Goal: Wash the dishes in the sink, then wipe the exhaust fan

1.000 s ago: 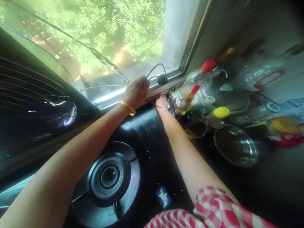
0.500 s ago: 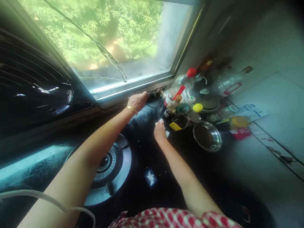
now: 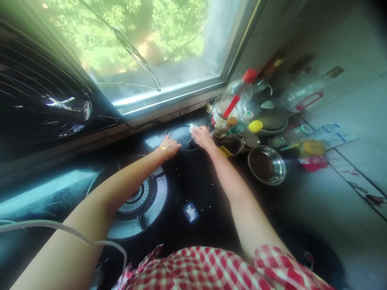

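Observation:
At the back of the black countertop, my left hand (image 3: pixel 171 147), with a gold bangle at the wrist, is closed on a thin black cable (image 3: pixel 189 150). The cable loops across the counter between my two hands. Just to the right, my right hand (image 3: pixel 203 137) has its fingers closed on a crumpled white wad (image 3: pixel 192 128), which looks like tissue or cloth. Most of the wad is hidden by the fingers. The gas burner (image 3: pixel 163 193) lies under my left forearm, partly covered by it.
Bottles, including a clear one with a red cap (image 3: pixel 250 75), crowd the right back corner. A steel bowl (image 3: pixel 281 171) stands in front of them. A small blue-and-white patch (image 3: pixel 191 212) shows on the counter. The window (image 3: pixel 181 56) is behind, and a dark range hood (image 3: pixel 39 88) is at left.
My left hand has come down from near the windowsill, toward me. My right hand has moved up and back with the white wad, close to the cable. The view has shifted slightly.

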The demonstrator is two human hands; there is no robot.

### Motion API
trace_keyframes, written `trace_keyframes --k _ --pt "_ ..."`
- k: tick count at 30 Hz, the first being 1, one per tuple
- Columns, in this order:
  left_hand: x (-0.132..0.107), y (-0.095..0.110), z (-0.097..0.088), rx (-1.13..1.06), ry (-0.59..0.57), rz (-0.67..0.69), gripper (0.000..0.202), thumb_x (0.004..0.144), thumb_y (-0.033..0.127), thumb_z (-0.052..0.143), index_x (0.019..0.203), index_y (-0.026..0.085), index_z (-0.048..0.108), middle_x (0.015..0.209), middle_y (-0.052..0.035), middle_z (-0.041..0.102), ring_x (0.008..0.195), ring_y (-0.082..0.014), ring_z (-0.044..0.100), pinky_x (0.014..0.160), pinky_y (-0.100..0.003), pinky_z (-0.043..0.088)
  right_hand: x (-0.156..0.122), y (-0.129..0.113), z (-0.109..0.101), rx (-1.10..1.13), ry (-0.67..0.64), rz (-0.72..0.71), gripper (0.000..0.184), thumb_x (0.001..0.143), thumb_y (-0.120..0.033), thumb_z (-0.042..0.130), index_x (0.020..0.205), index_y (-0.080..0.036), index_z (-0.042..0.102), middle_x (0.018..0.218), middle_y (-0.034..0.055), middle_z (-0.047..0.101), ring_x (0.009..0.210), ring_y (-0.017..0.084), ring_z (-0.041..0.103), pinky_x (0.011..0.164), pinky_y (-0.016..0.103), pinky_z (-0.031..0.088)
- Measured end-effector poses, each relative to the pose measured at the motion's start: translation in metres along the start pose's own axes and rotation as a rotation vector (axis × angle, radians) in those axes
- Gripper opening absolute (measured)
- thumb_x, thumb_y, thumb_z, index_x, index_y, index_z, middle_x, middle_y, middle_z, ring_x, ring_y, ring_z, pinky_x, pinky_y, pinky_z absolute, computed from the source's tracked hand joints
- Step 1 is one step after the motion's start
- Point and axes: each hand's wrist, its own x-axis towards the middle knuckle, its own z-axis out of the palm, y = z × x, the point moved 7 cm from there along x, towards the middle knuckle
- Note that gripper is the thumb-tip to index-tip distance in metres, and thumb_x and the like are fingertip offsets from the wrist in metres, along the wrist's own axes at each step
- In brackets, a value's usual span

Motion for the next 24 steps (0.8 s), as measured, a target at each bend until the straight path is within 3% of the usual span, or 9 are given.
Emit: trace_keyframes --k 3,6,10,13,17,20,24 --pt "-0.001 0.006 -0.004 -0.044 -0.018 -0.040 0.039 0.094 0.031 0.047 0.125 0.017 0.064 0.121 -0.0183 0.069 0.116 -0.0337 0.062 0.106 -0.052 0.034 0.015 0.000 0.034 -0.019 -0.222 0.011 0.032 0.093 -0.021 0.062 0.123 -0.020 0.072 0.121 0.0094 0.060 0.108 0.017 0.063 0.101 0.026 0.045" --pt "0.011 0.018 -0.007 -0.208 -0.003 -0.078 0.053 0.096 0.046 0.045 0.137 0.014 0.053 0.132 -0.0180 0.064 0.121 -0.0333 0.060 0.103 -0.049 0.040 0.017 0.004 0.046 -0.093 -0.205 0.027 0.034 0.094 -0.026 0.061 0.128 -0.021 0.069 0.122 0.0106 0.059 0.109 0.018 0.063 0.101 0.026 0.044" --pt "0.032 0.024 0.002 -0.322 0.034 -0.214 0.056 0.101 0.041 0.040 0.148 0.010 0.040 0.132 -0.0196 0.064 0.119 -0.0301 0.063 0.097 -0.038 0.047 0.027 0.009 0.046 -0.164 -0.183 0.046 0.033 0.095 -0.027 0.058 0.125 -0.019 0.070 0.117 0.0111 0.066 0.108 0.020 0.064 0.099 0.028 0.045" --pt "0.040 0.023 0.016 -0.361 0.050 -0.247 0.057 0.103 0.038 0.035 0.156 0.018 0.030 0.128 -0.0156 0.068 0.115 -0.0278 0.066 0.091 -0.035 0.049 0.040 0.015 0.040 -0.152 -0.161 0.083 0.030 0.096 -0.022 0.053 0.120 -0.016 0.071 0.114 0.0100 0.070 0.108 0.020 0.064 0.097 0.028 0.046" --pt "0.043 0.016 0.025 -0.367 0.058 -0.241 0.054 0.102 0.037 0.033 0.155 0.026 0.031 0.127 -0.0121 0.069 0.114 -0.0265 0.066 0.090 -0.034 0.050 0.043 0.024 0.027 -0.184 -0.043 0.179 0.031 0.096 -0.020 0.050 0.118 -0.014 0.071 0.116 0.0135 0.067 0.105 0.022 0.063 0.096 0.031 0.046" --pt "0.044 0.013 0.025 -0.385 0.051 -0.244 0.054 0.102 0.038 0.032 0.155 0.026 0.034 0.128 -0.0127 0.068 0.114 -0.0267 0.066 0.089 -0.034 0.050 0.027 0.016 0.025 -0.176 0.038 0.106 0.035 0.098 -0.021 0.045 0.122 -0.016 0.069 0.121 0.0143 0.062 0.107 0.023 0.062 0.098 0.032 0.045" --pt "0.045 0.014 0.025 -0.388 0.044 -0.238 0.048 0.103 0.036 0.028 0.140 0.021 0.053 0.126 -0.0152 0.068 0.110 -0.0274 0.068 0.089 -0.035 0.050 0.003 0.009 0.043 -0.141 -0.075 -0.023 0.033 0.095 -0.029 0.056 0.124 -0.024 0.070 0.137 0.0099 0.051 0.109 0.021 0.061 0.099 0.031 0.046"
